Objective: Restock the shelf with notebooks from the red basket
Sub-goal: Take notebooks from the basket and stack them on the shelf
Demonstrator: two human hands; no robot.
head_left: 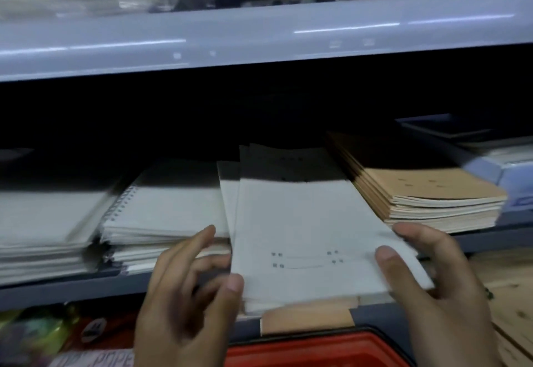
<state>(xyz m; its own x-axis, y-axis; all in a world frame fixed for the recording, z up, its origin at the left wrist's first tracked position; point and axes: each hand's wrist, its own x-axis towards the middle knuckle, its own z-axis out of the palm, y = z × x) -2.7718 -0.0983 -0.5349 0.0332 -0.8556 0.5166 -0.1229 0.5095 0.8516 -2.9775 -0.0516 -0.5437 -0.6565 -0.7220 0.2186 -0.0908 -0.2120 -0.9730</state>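
On the middle shelf (72,286), between a stack of spiral-bound notebooks (161,210) on the left and a stack of kraft-brown notebooks (432,193) on the right, a white notebook (302,222) lies flat on top of others like it. Its near end juts out past the shelf's front edge. Its cover carries two short ruled lines with tiny printed marks at their ends, too small and blurred to read.

The right hand (432,274) grips the notebook's near right corner, thumb flat on the cover and fingers curled round the right edge. The left hand (187,294) is spread loose, its thumb tip touching the near left corner and its fingers fanned out just beside the left edge; it is blurred.

Under the white stack a brown cover (308,322) pokes forward, just above the rim of the red basket (311,349) below the hands. At the lower left a pink pack (92,359) shows letters like "PAPE".
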